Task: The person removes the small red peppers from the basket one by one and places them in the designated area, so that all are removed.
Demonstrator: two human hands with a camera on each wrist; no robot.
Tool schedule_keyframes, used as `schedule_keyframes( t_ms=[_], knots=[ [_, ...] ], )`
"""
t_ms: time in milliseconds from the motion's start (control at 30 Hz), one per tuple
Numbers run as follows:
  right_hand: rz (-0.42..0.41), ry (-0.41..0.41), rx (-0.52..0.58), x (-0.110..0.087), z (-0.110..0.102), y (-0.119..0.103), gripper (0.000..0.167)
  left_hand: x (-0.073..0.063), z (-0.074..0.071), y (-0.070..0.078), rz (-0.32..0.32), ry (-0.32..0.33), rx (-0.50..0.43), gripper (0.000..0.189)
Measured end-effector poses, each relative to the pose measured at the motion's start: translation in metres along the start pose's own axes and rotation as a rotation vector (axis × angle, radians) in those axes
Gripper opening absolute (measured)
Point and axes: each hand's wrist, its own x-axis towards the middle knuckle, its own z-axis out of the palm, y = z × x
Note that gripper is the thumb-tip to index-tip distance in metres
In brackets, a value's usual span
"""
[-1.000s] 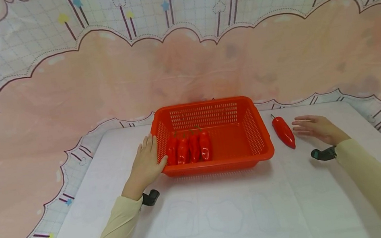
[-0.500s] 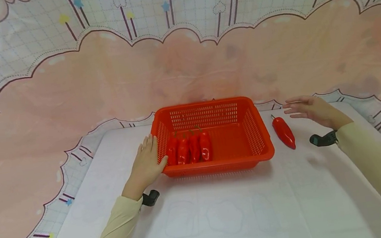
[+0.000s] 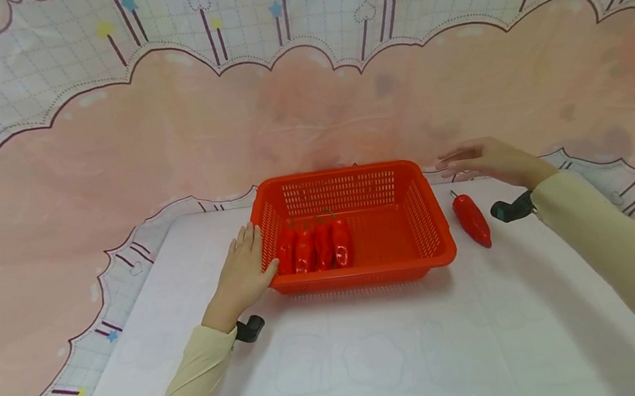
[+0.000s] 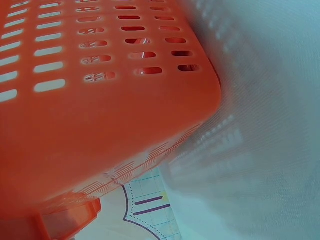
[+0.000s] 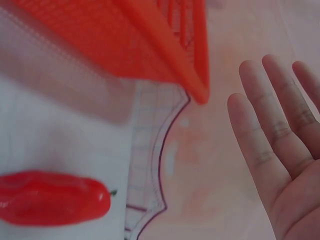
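An orange-red plastic basket [image 3: 365, 277] with slotted walls stands on the white table. Several red peppers [image 3: 303, 251] lie side by side in its left half, green stems to the back. My left hand [image 3: 241, 273] rests against the basket's left wall, fingers straight along the rim. Outside, right of the basket, one red pepper [image 3: 472, 220] lies on the table, also in the right wrist view as a red pepper [image 5: 55, 198]. My right hand [image 3: 489, 160] hovers above and behind that pepper, fingers extended and holding nothing. The left wrist view shows only the basket wall [image 4: 110, 115], no fingers.
The white table [image 3: 328, 359] spreads in front of the basket. Behind its back edge hangs a peach and white patterned cloth [image 3: 193, 134]. A black wrist camera [image 3: 249, 329] sits below my left hand, another black wrist camera [image 3: 512, 208] below my right.
My right hand has risen from beside the loose pepper and moved back and left, toward the basket's far right corner. The left hand, basket and peppers have stayed in place.
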Motion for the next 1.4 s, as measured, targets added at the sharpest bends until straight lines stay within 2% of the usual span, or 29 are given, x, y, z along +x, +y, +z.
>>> schedule_keyframes(
  t_ms=[267,633,967,1200,1400],
  knots=[
    [-0.017,-0.069,0.057,0.018,0.018,-0.021,0.057,0.000,-0.001,0.000,-0.011,-0.011,-0.005,0.076],
    [-0.011,-0.095,0.120,0.047,0.051,-0.039,0.049,0.001,-0.001,0.000,0.004,-0.005,-0.012,0.076],
    [-0.077,-0.202,0.290,0.075,0.081,-0.042,0.049,0.002,-0.010,-0.004,0.015,-0.073,-0.008,0.079],
    [-0.115,-0.242,0.396,0.085,0.099,-0.046,0.048,0.008,-0.016,-0.008,0.007,-0.041,0.024,0.071],
    [-0.127,-0.266,0.488,0.090,0.116,-0.051,0.048,0.011,-0.013,-0.008,-0.022,-0.055,0.038,0.068]
  ],
)
